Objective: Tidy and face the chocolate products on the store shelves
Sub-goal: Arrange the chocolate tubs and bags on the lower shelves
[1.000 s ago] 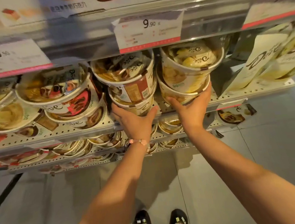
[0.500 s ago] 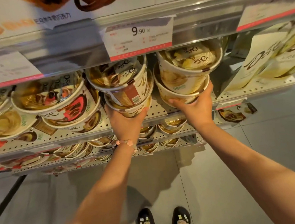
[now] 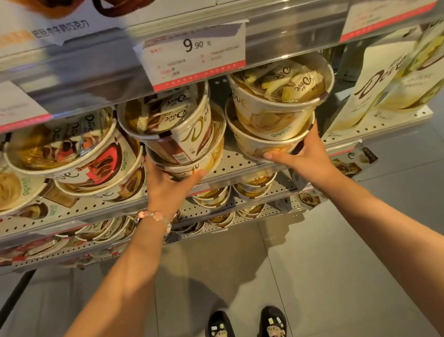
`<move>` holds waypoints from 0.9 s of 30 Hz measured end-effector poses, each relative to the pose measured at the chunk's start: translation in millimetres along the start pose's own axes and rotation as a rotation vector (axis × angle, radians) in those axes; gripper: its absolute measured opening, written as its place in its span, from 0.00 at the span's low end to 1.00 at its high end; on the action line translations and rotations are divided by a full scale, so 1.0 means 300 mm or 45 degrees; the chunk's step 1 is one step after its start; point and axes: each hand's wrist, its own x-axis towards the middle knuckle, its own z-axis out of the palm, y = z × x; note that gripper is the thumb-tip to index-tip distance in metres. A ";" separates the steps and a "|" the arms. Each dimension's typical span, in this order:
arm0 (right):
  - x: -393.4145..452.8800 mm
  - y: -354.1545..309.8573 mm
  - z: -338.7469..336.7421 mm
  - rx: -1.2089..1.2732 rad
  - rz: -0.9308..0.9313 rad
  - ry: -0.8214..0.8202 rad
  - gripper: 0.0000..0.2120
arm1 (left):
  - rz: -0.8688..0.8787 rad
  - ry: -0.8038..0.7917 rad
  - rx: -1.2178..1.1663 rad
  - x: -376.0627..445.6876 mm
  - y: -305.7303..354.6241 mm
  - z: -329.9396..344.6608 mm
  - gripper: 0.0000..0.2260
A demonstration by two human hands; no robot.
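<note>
Two stacks of round Dove chocolate tubs stand on the perforated metal shelf (image 3: 244, 163). My left hand (image 3: 168, 183) grips the bottom tub of the middle stack (image 3: 196, 165), whose brown-labelled top tub (image 3: 174, 124) leans forward. My right hand (image 3: 302, 153) grips the bottom tub of the right stack (image 3: 261, 143), thumb under its rim; a cream tub (image 3: 281, 93) sits on top. Both stacks tilt with their clear lids facing me.
More Dove tubs (image 3: 64, 155) crowd the shelf's left part, some lying askew. Cream Dove pouches (image 3: 385, 84) stand at the right. A 9.90 price tag (image 3: 195, 55) hangs from the shelf above. Lower shelves (image 3: 219, 209) hold more tubs. My shoes (image 3: 245, 330) stand on the grey floor.
Both hands stayed on the bottoms of their stacks. The middle stack's top tub turned, so its brown side label faces me more, and both stacks sit slightly higher in view.
</note>
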 end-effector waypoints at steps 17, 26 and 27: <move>-0.053 -0.039 0.201 0.029 0.077 0.574 0.60 | -0.013 0.497 -0.048 -0.040 0.033 0.154 0.53; -0.036 -0.018 0.099 -0.082 0.079 0.416 0.51 | 0.064 0.393 -0.074 -0.044 0.020 0.096 0.49; -0.034 -0.017 0.085 -0.096 0.067 0.391 0.51 | 0.063 0.365 -0.066 -0.045 0.021 0.088 0.49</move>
